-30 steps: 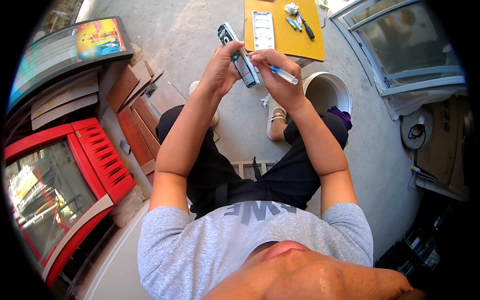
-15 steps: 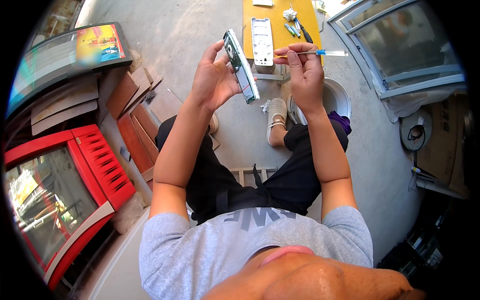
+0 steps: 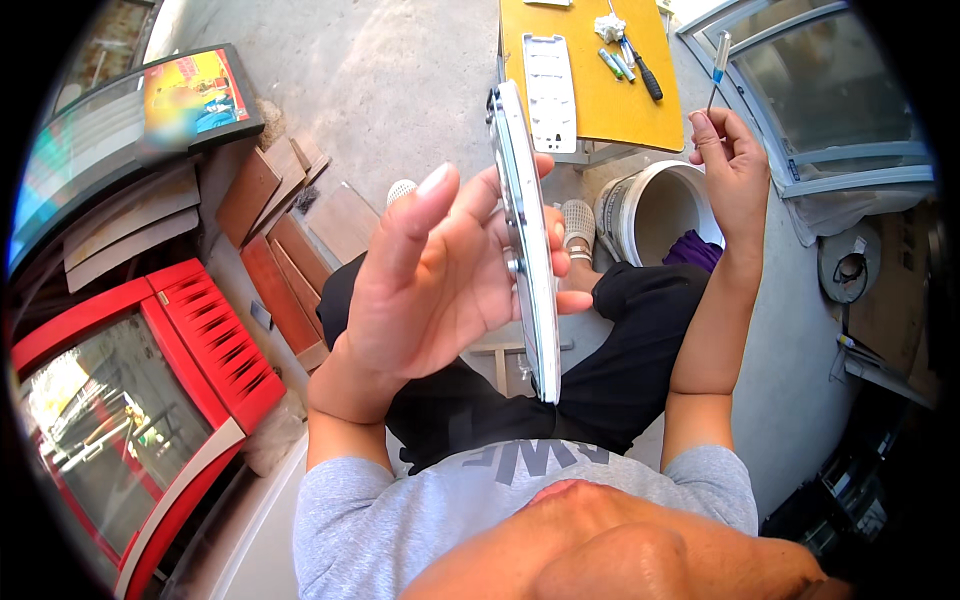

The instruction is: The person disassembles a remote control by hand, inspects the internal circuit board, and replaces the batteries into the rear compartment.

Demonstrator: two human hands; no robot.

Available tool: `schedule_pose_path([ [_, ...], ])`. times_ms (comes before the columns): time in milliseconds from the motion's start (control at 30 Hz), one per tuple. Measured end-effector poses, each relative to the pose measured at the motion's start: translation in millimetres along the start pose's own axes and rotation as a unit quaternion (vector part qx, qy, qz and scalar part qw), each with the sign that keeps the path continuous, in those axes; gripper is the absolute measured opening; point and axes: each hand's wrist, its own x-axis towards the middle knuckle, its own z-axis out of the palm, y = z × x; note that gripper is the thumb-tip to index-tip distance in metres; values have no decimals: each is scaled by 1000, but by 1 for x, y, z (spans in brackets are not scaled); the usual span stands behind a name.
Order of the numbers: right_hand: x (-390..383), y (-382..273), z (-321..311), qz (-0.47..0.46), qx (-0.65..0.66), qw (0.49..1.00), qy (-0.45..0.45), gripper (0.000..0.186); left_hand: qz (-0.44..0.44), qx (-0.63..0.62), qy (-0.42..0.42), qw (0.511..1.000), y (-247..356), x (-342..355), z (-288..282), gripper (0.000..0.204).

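Observation:
My left hand (image 3: 420,280) is raised close to the camera, holding a thin white flat device (image 3: 533,290) on edge, its fingers round the back and thumb apart. Small dark parts line its left side. My right hand (image 3: 732,170) is off to the right, pinching a thin screwdriver (image 3: 720,60) with a blue and clear handle upward. On the yellow table (image 3: 630,120) ahead lie a white plastic casing (image 3: 548,90), a black-handled screwdriver (image 3: 650,82), small green cylinders (image 3: 610,63) and a crumpled white wad (image 3: 610,28).
A white bucket (image 3: 615,210) with purple cloth (image 3: 693,250) stands by my right leg. A glazed frame (image 3: 810,160) is at the right. Left are a screen-like panel (image 3: 70,150), wooden boards (image 3: 280,280) and a red cabinet (image 3: 210,340). A grey coil (image 3: 845,280) is far right.
My left hand has brought the device down and closer, turning it edge-on. My right hand has moved away to the right, the screwdriver swinging from horizontal to upright.

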Motion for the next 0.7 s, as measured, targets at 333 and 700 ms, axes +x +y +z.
schedule_pose_path([
  [333,30,60,2,83,-250,960,-98,22,19,140,126,982,6,19,-22,73],
  [700,19,36,30,-9,-221,968,-122,21,7,98,106,990,5,17,-32,76],
])
